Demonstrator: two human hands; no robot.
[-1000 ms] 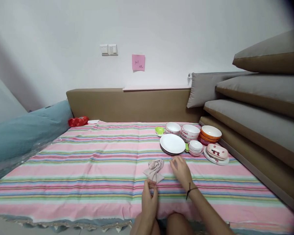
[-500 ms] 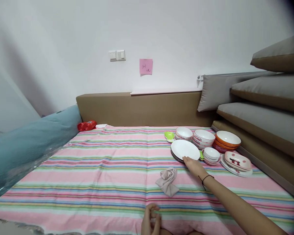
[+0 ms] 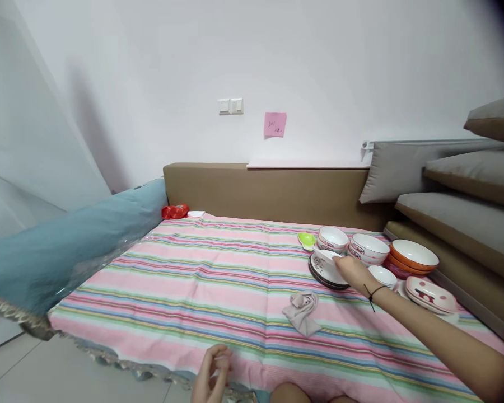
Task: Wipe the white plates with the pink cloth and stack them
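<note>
With its fingers on the rim, my right hand [image 3: 350,271] grips a white plate [image 3: 325,253], which is raised and tilted over a stack of plates. The plate on top of that stack [image 3: 324,270] has a printed pattern, and darker rims show beneath it. My hand hides part of both. A crumpled grey cloth [image 3: 302,313] lies on the striped tablecloth [image 3: 231,280], nearer to me than the plates. At the near edge is my left hand [image 3: 212,372], fingers loosely curled and apart from the thumb, with nothing in it.
Behind the plates stand stacked white bowls [image 3: 369,246], orange bowls [image 3: 414,254] and a green leaf-shaped dish [image 3: 306,240]. Small white bowls [image 3: 382,275] and pink-rimmed dishes [image 3: 430,294] sit to the right. Grey cushions [image 3: 462,218] rise beyond. A red package [image 3: 175,211] lies far left.
My right hand has lifted and tilted the white plate from the stack, uncovering the patterned plate. The view has shifted left, and my left hand appears farther left.
</note>
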